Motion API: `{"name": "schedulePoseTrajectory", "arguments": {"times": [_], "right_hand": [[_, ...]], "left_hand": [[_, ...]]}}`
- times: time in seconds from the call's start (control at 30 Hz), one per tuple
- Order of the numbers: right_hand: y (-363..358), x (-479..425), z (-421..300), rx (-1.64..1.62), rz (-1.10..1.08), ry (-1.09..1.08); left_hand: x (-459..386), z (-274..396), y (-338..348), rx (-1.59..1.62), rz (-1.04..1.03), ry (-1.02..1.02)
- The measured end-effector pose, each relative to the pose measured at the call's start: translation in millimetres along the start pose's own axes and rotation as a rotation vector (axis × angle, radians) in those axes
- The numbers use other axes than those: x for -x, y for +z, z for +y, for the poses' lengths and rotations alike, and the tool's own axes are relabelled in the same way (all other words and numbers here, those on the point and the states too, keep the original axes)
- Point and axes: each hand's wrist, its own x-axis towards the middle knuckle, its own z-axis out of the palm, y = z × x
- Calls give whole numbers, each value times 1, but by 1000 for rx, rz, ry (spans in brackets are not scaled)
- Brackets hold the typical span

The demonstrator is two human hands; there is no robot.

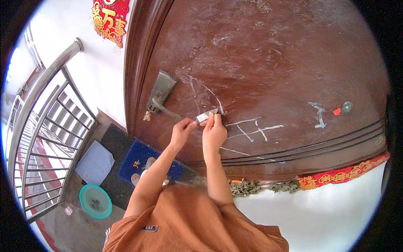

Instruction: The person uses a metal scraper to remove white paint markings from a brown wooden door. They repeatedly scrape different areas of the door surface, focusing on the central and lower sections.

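Observation:
Before me stands a brown door (267, 63) marked with white lines and smears of residue. My left hand (183, 131) grips a small knife-like tool (206, 116) by its dark end. The tool's flat pale blade points up to the right, and my right hand (214, 134) pinches it near the tip with thumb and fingers. Both hands are close together in front of the door; whether the blade touches its surface I cannot tell. A grey metal lock plate with a lever handle (162, 89) is up and left of my hands.
At left runs a stainless steel stair railing (59, 61). On the floor are a blue doormat (127, 162), a pale blue bag (96, 163) and a teal basin (105, 204). A peephole (347, 107) sits at right. Dried leaves (245, 188) and red paper banners (341, 174) flank the doorway.

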Motion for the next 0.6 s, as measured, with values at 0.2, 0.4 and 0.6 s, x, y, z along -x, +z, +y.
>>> {"name": "schedulePoseTrajectory", "arguments": {"times": [0.2,0.4,0.6], "right_hand": [[-1,-2,-1,137,-31,-56],[0,-3,-1,35,13,-52],[8,1,-4,147,-12,-37]], "left_hand": [[11,-17,21,271,16,-80],[4,-11,8,166,-21,-51],[4,-29,14,375,3,27]]}}
